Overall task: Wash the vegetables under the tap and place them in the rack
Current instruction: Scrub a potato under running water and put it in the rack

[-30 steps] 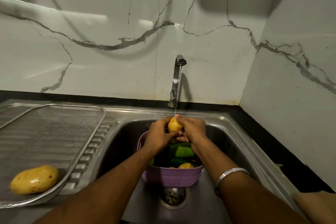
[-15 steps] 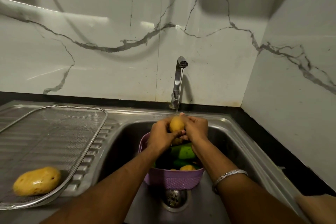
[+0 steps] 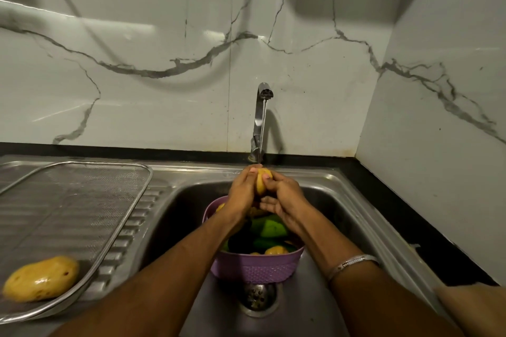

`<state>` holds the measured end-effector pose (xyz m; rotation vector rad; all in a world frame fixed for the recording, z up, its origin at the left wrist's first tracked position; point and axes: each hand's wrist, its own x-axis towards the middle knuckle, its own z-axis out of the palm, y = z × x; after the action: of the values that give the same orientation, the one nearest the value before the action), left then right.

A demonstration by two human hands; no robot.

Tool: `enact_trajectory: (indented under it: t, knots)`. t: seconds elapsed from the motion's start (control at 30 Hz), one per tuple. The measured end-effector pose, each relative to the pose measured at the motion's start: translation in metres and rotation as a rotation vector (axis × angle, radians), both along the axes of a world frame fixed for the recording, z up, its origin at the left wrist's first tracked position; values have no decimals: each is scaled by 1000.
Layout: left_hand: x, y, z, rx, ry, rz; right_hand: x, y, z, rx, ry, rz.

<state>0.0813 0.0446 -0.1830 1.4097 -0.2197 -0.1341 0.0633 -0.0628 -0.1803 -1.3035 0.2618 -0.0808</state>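
Note:
A small yellow potato (image 3: 261,180) sits under the thin stream from the tap (image 3: 261,117), above the sink. My left hand (image 3: 242,194) grips it from the left and my right hand (image 3: 283,197) holds it from the right, thumb on its top. Below them a purple basket (image 3: 257,267) stands in the sink with green vegetables (image 3: 269,228), a dark one and more potatoes inside. A wet, larger potato (image 3: 41,278) lies in the near corner of the wire mesh rack (image 3: 82,200) on the left drainboard.
The steel sink basin (image 3: 342,200) has its drain (image 3: 257,297) just in front of the basket. Marble walls close off the back and right side. A black counter strip (image 3: 397,213) runs along the right of the sink.
Both hands have turned and rubbed the small potato under the water, staying in the same place. The potato in the rack has not moved.

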Motion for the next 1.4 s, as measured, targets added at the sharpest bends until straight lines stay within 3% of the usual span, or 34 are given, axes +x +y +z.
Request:
enact_trajectory:
  t: [0.23,0.4,0.7,0.97,1.3,1.4]
  knots:
    - [8,1,5,-126,242,-16,0,-3,-4,-34,-1,-4]
    - [12,13,0,-34,169,-140,0,-6,-8,-70,-1,7]
    - [7,3,-1,-43,150,22,-2,-7,-6,-101,-26,22]
    - [11,19,-3,26,103,-165,1,-9,-9,-91,-7,18]
    - [5,2,-3,-33,123,124,-3,-8,-5,-119,-49,29]
    - [5,11,-1,-44,133,43,-2,-7,-5,-127,-36,21]
